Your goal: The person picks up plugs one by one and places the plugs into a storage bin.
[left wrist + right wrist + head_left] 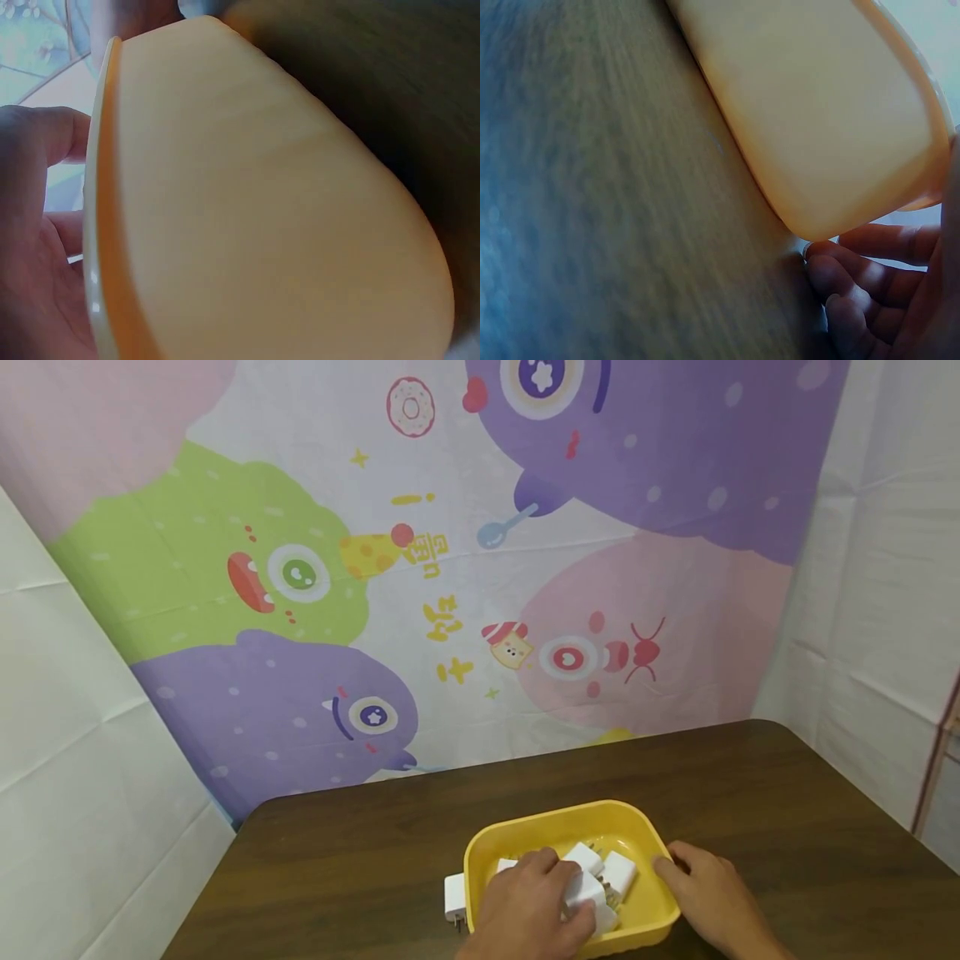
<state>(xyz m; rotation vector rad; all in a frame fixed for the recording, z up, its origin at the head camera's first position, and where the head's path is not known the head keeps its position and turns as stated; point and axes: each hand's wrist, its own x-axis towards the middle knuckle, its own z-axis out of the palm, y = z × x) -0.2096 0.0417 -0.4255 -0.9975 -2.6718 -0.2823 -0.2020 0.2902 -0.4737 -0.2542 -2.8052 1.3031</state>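
Note:
A yellow plastic bin (558, 817) sits at the front of the table with several white plug chargers in it. My left hand (522, 902) reaches inside, thumb and fingers around a white charger (585, 890). Beside it lie two more white chargers, one nearer the back (584, 857) and one to the right (619, 872). With the thumb at the rim and fingers outside, my right hand (712, 893) holds the bin's right side. In the right wrist view, curled fingers (847, 277) touch the bin's lower corner. The bin's wall (262, 187) hides most of the left fingers in the left wrist view.
Another white charger (455, 896), pins toward me, lies on the dark wooden table (352, 860) against the bin's left side. Behind the table hangs a cartoon-printed cloth (465, 710), with white cloth (97, 760) at both sides.

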